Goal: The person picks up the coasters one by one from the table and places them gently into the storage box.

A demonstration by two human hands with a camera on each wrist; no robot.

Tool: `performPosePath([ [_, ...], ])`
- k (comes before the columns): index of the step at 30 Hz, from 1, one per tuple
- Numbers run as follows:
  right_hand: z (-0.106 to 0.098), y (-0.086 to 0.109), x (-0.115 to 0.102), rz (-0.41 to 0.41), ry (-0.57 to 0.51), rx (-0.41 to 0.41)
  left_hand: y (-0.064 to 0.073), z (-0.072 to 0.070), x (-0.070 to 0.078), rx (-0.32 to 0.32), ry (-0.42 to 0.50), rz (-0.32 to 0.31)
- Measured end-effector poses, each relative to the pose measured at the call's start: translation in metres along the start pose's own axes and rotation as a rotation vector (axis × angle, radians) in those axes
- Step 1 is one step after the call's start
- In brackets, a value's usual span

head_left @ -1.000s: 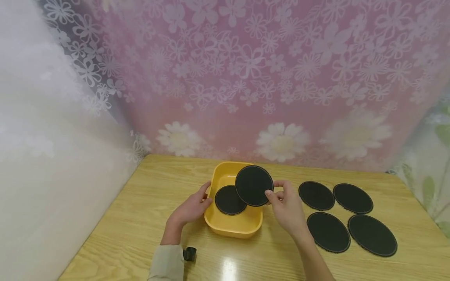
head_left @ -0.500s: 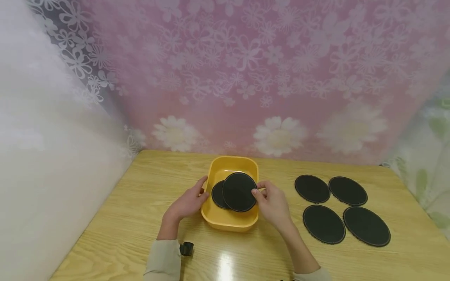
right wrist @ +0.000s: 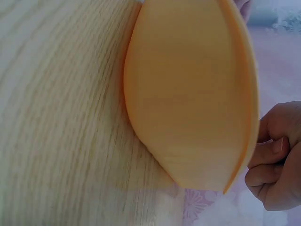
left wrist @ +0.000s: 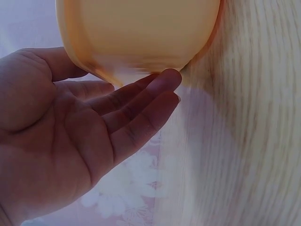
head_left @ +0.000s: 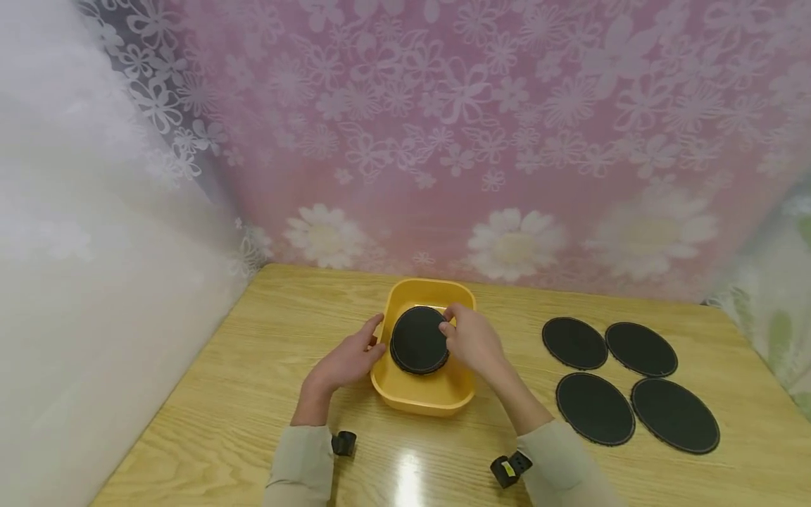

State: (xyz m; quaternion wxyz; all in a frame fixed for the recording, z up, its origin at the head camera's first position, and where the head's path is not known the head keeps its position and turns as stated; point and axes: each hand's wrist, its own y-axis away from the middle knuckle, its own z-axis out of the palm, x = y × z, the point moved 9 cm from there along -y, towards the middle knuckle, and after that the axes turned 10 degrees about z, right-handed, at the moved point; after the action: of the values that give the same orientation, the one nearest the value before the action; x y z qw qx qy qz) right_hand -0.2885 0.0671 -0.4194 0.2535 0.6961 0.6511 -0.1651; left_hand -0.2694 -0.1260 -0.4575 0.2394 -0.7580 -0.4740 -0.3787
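A yellow plastic bin (head_left: 421,407) stands on the table in the head view. My left hand (head_left: 347,359) rests at the bin's left side, its fingers extended and touching the wall and rim. In the left wrist view, the left hand's fingers (left wrist: 136,117) lie loosely along the bin's outside. Over the bin's right rim reaches my right hand (head_left: 472,341), pinching the right edge of a round black coaster (head_left: 418,339) with light edge stitching. Another black coaster lies beneath it, almost wholly covered. In the right wrist view, the bin wall hides the coasters from sight.
Several more black coasters (head_left: 595,408) lie flat in two rows on the wooden table (head_left: 253,366), right of the bin. A floral pink cloth (head_left: 405,176) hangs behind the table, with a pale cloth at the left.
My right hand has brought the pinched coaster left and down into the bin, over the coaster lying there. The left hand keeps its place at the bin's side.
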Motion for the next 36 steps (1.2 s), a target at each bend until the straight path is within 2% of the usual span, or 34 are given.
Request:
performPosePath([
  [4,0.010,-0.013,-0.003,0.026,0.086,-0.053,0.000,0.000,0.000,-0.011,-0.005,-0.005],
  [11,0.018,-0.025,-0.009,0.001,0.209,-0.071,0.001,-0.003,0.000,-0.014,-0.008,-0.019],
  [19,0.023,-0.036,-0.012,-0.005,0.403,-0.103,-0.005,0.000,0.004,-0.016,0.012,0.013],
  [24,0.030,-0.039,-0.008,0.002,0.436,-0.135,-0.007,0.005,0.003,-0.026,0.030,0.024],
  [29,0.041,-0.040,-0.007,-0.011,0.443,-0.166,-0.003,0.006,-0.001,-0.029,0.037,0.009],
  [36,0.047,-0.042,-0.012,-0.029,0.455,-0.138,0.000,0.000,-0.004,-0.021,0.029,0.015],
])
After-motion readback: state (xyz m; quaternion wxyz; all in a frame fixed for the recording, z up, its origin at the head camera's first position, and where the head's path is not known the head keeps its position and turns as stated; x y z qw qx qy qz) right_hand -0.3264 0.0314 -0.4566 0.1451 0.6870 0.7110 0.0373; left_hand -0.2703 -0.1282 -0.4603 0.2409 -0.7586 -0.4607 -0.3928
